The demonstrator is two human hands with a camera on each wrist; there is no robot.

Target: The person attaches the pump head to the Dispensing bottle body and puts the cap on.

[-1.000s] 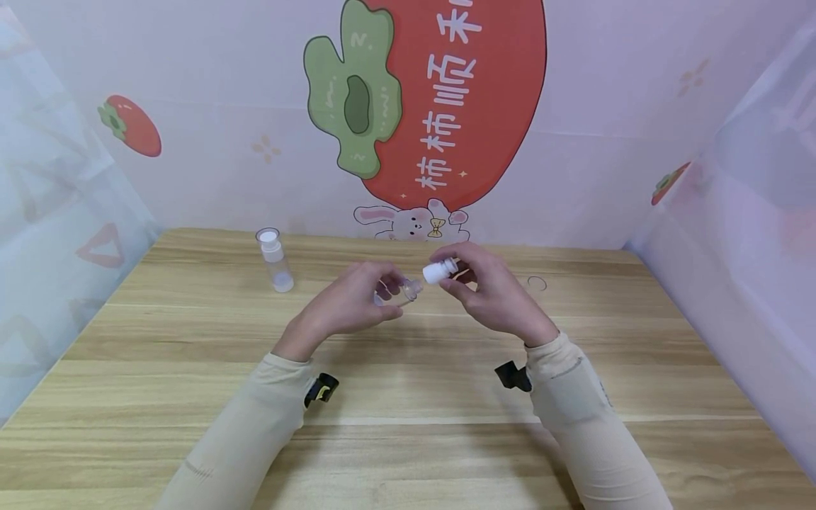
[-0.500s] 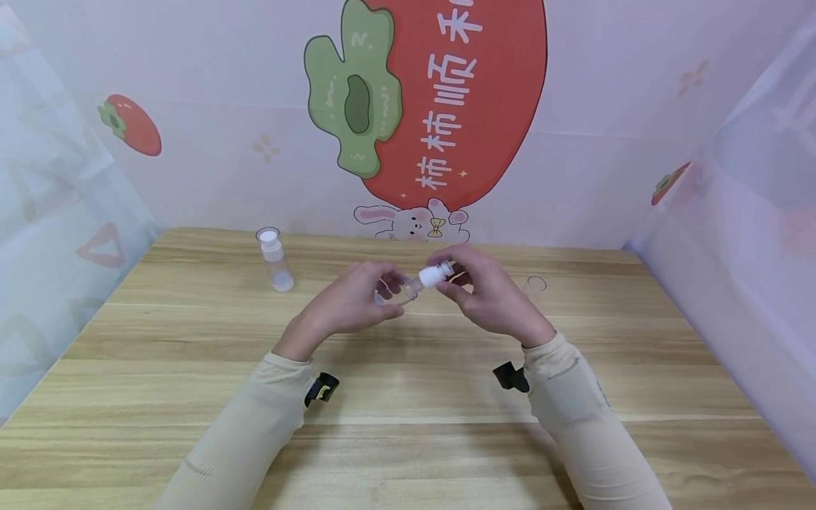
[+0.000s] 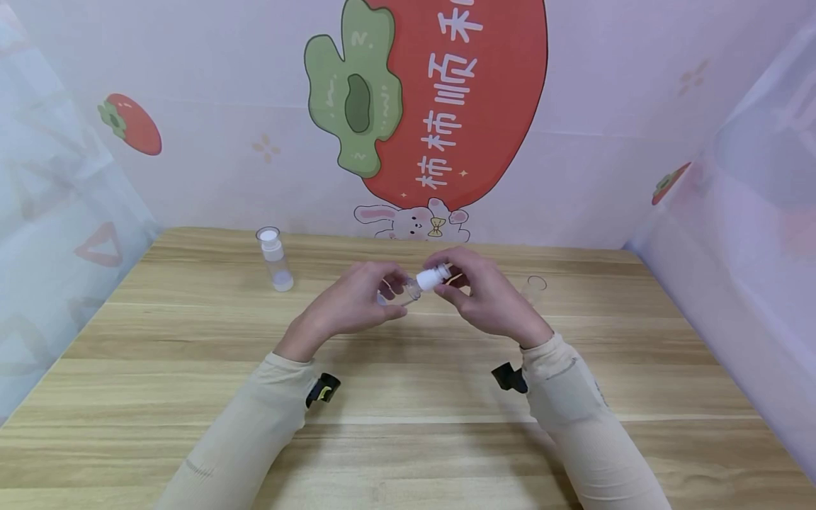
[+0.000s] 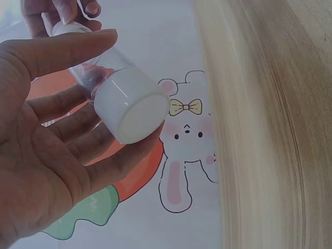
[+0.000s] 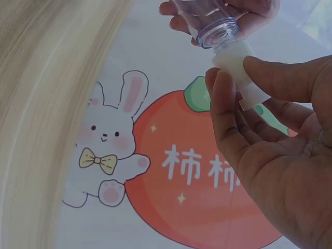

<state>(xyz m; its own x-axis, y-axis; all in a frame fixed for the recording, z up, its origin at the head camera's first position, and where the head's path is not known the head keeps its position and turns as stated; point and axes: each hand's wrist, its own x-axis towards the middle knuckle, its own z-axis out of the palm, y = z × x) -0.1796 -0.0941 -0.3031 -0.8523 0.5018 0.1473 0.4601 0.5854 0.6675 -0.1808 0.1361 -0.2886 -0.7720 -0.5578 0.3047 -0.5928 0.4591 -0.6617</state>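
Observation:
My left hand (image 3: pixel 353 301) grips a clear bottle (image 5: pixel 199 15), held tilted above the table with its neck toward my right hand (image 3: pixel 487 297). The bottle's white base (image 4: pixel 132 106) faces the left wrist camera. Between thumb and fingers, my right hand pinches a white pump head (image 5: pixel 236 65). That pump head sits on the bottle's threaded neck, and some thread still shows between them in the right wrist view. Part of the bottle's body is hidden behind my left fingers in the head view.
A similar bottle with a white pump and clear cover (image 3: pixel 277 263) stands upright at the back left of the wooden table (image 3: pixel 408 425). Beyond my right hand is a clear cap (image 3: pixel 534 288), hard to see against the wood. A printed cloth (image 3: pixel 210 170) hangs behind the table.
One second ago the white pump head was apart from the bottle's neck. My right hand has moved slightly left, bringing it onto the neck. My left hand has barely moved.

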